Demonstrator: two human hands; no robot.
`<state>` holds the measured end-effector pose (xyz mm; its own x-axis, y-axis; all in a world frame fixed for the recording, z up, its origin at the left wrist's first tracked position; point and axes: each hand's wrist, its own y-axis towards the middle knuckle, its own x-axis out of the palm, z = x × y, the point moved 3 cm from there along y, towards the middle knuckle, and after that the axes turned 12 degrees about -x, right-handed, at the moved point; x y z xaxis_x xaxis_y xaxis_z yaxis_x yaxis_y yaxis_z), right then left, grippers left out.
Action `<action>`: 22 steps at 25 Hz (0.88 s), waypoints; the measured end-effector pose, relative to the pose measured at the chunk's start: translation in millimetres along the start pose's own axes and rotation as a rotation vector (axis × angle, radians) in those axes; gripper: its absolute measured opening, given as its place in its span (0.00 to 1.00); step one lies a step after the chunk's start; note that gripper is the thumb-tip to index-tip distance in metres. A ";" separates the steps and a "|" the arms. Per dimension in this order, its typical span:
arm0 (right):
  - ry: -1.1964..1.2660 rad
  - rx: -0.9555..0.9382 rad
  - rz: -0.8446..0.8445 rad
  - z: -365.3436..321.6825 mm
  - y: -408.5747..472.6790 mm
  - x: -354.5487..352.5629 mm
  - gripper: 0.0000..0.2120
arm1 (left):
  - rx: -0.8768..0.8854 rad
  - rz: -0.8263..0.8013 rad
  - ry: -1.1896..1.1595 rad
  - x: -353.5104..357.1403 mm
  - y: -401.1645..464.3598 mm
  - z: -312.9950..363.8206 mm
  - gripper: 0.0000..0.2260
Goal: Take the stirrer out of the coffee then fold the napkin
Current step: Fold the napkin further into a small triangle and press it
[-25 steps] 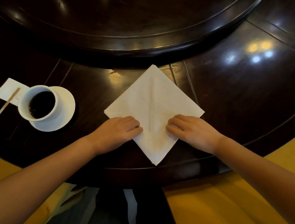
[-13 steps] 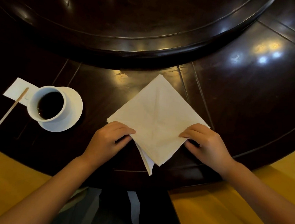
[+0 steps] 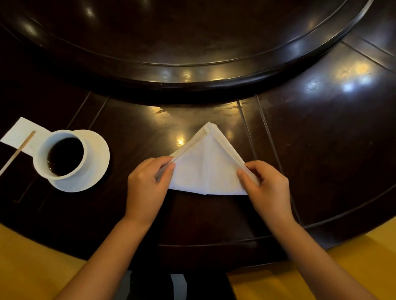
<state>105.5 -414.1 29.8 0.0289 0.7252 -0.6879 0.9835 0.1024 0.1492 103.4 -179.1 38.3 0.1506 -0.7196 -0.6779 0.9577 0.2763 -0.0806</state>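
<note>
A white napkin lies on the dark table as a triangle, its tip pointing away from me and its fold edge nearest me. My left hand pinches its left corner and my right hand pinches its right corner. To the far left a white cup of black coffee stands on a white saucer. The wooden stirrer lies outside the cup, its upper end on a small white napkin and its lower end on the table.
A raised round turntable fills the back of the table. Yellow cloth hangs below the table's near edge on both sides. Dark clothing shows between my arms.
The napkin went from an open diamond to a triangle: its near corner was lifted and brought over to the far corner. Both hands shifted from its middle to its side corners.
</note>
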 end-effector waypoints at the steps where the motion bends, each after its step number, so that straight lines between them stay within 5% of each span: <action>1: -0.035 0.019 0.005 2.7 0.3 2.9 0.04 | 0.003 -0.011 0.033 3.9 4.6 -0.4 0.07; 11: -0.455 0.011 0.045 6.9 -2.5 23.1 0.13 | 0.097 0.019 0.294 32.7 26.1 -9.6 0.05; 18: -0.507 0.041 0.091 15.0 5.7 19.9 0.11 | 0.076 0.119 0.364 39.7 24.4 -4.0 0.04; 22: -0.529 -0.023 0.078 19.3 9.4 17.1 0.13 | 0.292 0.017 0.516 50.1 13.2 22.2 0.22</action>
<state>118.7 -413.8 5.7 0.1939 0.2893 -0.9374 0.9707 0.0813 0.2259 129.1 -225.7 19.6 0.0973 -0.2936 -0.9510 0.9951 0.0456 0.0877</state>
